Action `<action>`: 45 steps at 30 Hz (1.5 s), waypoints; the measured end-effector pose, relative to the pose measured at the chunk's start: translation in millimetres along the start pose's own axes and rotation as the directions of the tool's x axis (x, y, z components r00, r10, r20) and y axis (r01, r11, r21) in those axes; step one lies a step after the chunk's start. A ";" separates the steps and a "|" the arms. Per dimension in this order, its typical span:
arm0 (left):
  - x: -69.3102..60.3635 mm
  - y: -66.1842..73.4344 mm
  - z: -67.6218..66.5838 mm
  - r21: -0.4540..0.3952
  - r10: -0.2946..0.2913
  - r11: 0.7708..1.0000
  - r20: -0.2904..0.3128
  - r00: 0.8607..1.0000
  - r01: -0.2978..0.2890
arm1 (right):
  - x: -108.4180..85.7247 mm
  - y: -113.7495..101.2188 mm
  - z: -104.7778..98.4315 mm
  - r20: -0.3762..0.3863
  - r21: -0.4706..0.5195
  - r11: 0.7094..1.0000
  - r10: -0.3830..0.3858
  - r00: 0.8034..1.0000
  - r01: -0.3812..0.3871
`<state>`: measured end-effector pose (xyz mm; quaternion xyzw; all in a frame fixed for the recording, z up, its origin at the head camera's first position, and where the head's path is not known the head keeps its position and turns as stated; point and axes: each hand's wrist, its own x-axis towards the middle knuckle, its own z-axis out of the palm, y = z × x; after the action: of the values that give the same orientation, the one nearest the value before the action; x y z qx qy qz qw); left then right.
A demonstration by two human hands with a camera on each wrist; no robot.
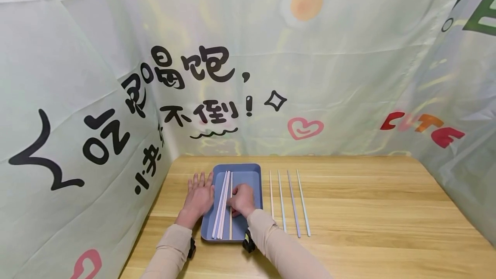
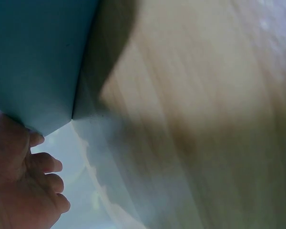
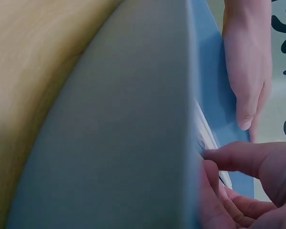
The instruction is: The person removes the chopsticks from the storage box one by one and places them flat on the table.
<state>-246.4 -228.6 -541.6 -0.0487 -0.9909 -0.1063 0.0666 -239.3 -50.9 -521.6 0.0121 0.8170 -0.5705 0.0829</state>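
Note:
A blue rectangular tray (image 1: 248,175) lies on the table, holding several pale chopsticks (image 1: 221,210) bunched lengthwise. Just right of that bunch is a yellowish chopstick (image 1: 231,229), which my right hand (image 1: 244,199) pinches near its middle. Thumb and curled fingers of the right hand (image 3: 276,167) meet over the chopsticks in the right wrist view, where the tray wall (image 3: 109,119) hides part of them. My left hand (image 1: 200,197) rests along the tray's left rim with its fingers extended. In the left wrist view, the left hand (image 2: 14,176) touches the tray's outer side (image 2: 33,62).
To the right of the tray, several chopsticks (image 1: 293,203) lie spaced apart on the wooden table (image 1: 368,210), roughly parallel. A printed cloth (image 1: 341,76) hangs behind the table and along both sides. Dark wrist devices (image 1: 249,243) sit at the sleeves.

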 end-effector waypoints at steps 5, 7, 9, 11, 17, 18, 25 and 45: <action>-0.7 1.1 -0.1 -0.004 0.002 1.000 0.006 1.000 -0.002 | 0.7 1.5 -1.1 0.000 -0.039 0.999 -0.009 1.000 0.009; -0.8 1.4 0.0 -0.005 0.002 1.000 0.010 1.000 -0.002 | 2.4 1.4 -2.8 0.014 -0.042 0.999 0.004 1.000 -0.003; -1.0 1.5 0.1 -0.006 0.001 1.000 0.013 1.000 -0.001 | 4.1 0.1 -5.6 0.028 -0.038 0.999 0.020 0.999 -0.019; -1.0 0.9 0.0 -0.007 0.002 1.000 0.012 1.000 -0.002 | 5.7 -2.0 -9.3 0.041 -0.031 0.999 0.035 0.999 -0.034; 0.1 -0.5 -0.6 -0.007 0.004 1.000 0.016 1.000 -0.004 | 5.5 -12.9 -23.0 0.089 0.013 1.000 0.025 0.996 -0.027; 0.3 -0.4 -0.6 -0.006 0.004 1.000 0.017 1.000 -0.003 | 5.0 -14.9 -25.7 0.102 0.028 0.999 0.021 0.995 -0.024; 0.3 0.1 -0.7 -0.006 0.001 1.000 0.007 1.000 -0.001 | 2.0 -28.0 -48.5 0.113 0.049 0.999 -0.009 0.994 0.004; 1.0 -1.5 1.2 0.021 -0.003 1.000 0.025 1.000 0.002 | 4.5 -12.6 -120.8 0.007 0.109 0.993 0.052 0.999 -0.052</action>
<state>-247.7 -229.8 -543.0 -0.0483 -0.9928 -0.0954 0.0543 -259.9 57.2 -470.1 0.0366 0.7839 -0.6119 0.0989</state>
